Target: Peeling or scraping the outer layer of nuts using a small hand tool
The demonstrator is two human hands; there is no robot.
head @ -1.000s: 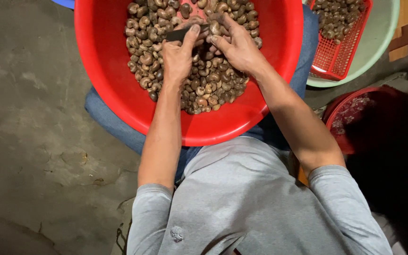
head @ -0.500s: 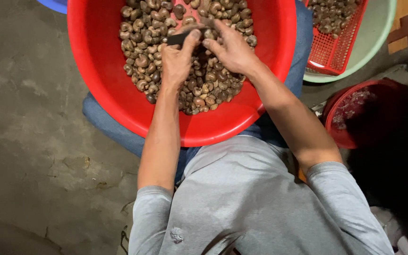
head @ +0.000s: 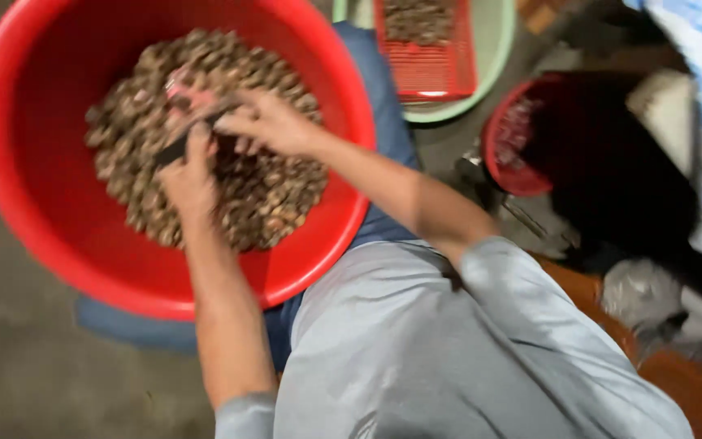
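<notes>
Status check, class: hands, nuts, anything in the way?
Left hand grips dark tool. Right hand on nuts in red basin. Nothing blocking; picture blurred.

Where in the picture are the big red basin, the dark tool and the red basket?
big red basin [head: 50, 244], head view, on its bare inner wall at lower left.
dark tool [head: 174, 151], head view, on the handle above the left hand's thumb.
red basket [head: 428, 73], head view, on its mesh floor.
</notes>
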